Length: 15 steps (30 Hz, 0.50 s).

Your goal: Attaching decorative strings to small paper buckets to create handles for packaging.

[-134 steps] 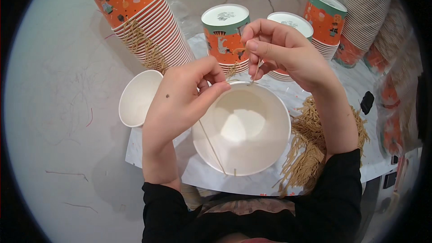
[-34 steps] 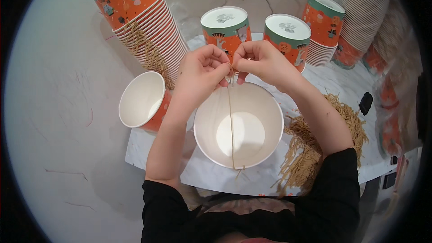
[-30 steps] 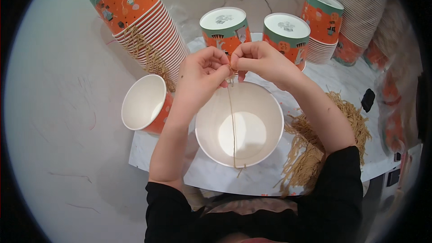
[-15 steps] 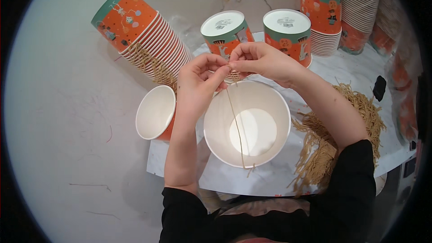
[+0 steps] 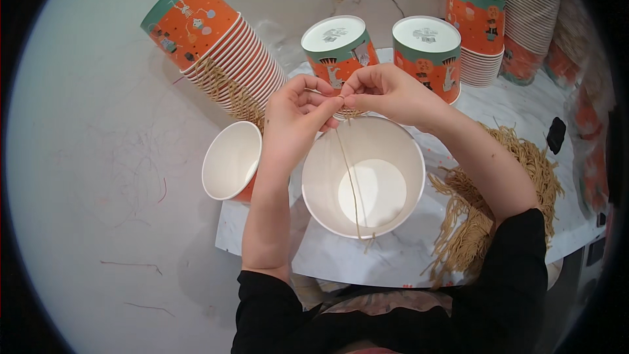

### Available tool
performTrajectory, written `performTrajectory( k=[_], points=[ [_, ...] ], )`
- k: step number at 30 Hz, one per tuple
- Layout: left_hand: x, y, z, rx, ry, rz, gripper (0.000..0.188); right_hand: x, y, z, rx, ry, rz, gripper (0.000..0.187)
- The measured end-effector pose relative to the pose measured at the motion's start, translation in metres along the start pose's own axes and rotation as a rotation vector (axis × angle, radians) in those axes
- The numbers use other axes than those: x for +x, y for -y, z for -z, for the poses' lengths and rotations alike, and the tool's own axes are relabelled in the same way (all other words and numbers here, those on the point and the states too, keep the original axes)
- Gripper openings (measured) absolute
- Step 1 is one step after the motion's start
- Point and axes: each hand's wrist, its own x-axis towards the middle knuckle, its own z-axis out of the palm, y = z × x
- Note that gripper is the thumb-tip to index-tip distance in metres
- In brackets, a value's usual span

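Observation:
My left hand (image 5: 298,113) and my right hand (image 5: 388,94) meet fingertip to fingertip above the far rim of a large white-lined paper bucket (image 5: 320,174). Thumbs and forefingers of both are pinched on a thin tan paper cord (image 5: 351,180). One length of it hangs down across the bucket's mouth to the near rim, where short ends stick out. The exact form of the cord between my fingertips is too small to make out. Beside my right forearm lies a heap of tan cords (image 5: 468,239). The bucket stands upright on the table and shows only its white inside.
Left of my left forearm, a smaller paper bucket (image 5: 229,160) tilts open. Behind it leans a tall stack of orange-and-green buckets (image 5: 203,33), with twisted cords along it. Upside-down buckets (image 5: 426,59) stand at the back. A small black object (image 5: 555,135) lies at the right.
The whole view has shifted slightly, so things appear a little further right. Both hands keep their pinch on the cord, with only slight finger movement.

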Motion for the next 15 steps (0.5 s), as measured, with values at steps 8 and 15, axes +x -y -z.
performTrajectory(
  k=[8, 15],
  points=[
    [0.001, 0.006, 0.012, 0.017, 0.117, 0.024, 0.005, 0.001, 0.001, 0.002, 0.114, 0.119, -0.227, 0.012],
    [-0.001, 0.001, 0.012, 0.105, 0.117, 0.048, 0.01, -0.003, 0.008, -0.004, 0.132, 0.073, -0.204, 0.01]
  ],
)
